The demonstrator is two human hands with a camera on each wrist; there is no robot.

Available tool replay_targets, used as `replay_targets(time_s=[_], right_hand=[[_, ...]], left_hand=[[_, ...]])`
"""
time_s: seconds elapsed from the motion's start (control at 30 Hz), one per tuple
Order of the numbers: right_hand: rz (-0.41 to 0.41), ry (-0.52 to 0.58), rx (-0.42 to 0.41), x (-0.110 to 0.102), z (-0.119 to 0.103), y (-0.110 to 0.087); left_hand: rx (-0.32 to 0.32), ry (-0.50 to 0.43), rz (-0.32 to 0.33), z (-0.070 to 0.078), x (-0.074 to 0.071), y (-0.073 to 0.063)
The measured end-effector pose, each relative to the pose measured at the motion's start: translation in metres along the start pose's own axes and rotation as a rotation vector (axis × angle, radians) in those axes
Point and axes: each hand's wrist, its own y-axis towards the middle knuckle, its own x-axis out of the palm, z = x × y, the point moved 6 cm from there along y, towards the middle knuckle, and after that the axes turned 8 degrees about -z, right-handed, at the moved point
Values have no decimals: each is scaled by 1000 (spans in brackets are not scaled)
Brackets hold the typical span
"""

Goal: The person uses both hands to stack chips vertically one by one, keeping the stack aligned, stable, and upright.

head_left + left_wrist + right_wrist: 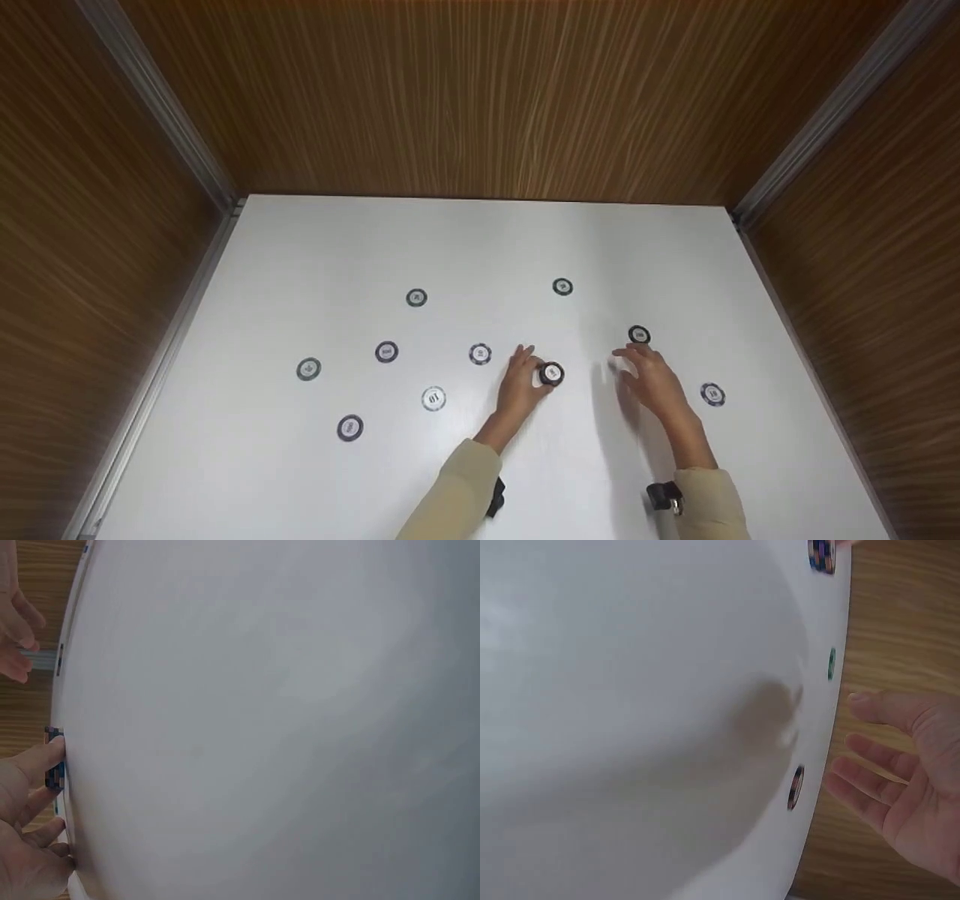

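A short stack of poker chips [552,373], its top chip black with a white centre, stands on the white table. My left hand [520,384] grips its side between thumb and fingers; the stacked edges [54,759] show in the left wrist view. My right hand [651,379] hovers over the table to the right, fingers apart and nothing between them. Just beyond its fingertips lies a single black poker chip [639,334]. In the right wrist view the same hand [911,772] is raised with its thumb away from the fingers.
Flat single chips lie spread about: a blue-rimmed chip [712,394] at the right, a dark chip [562,286] farther back, a white chip [433,399] and several others to the left. Wood-grain panels [480,97] wall in the table [300,240] at the back and both sides.
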Motion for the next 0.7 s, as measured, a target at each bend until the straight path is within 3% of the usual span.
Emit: replay_targets(time_s=[0.3,0.7], right_hand=[[-10,46,130,-13,36,-13],[-32,-34,361,-23,79,-35]], left_hand=[[6,2,-5,0,0,0],[-20,-16,-6,-2,-1,0]])
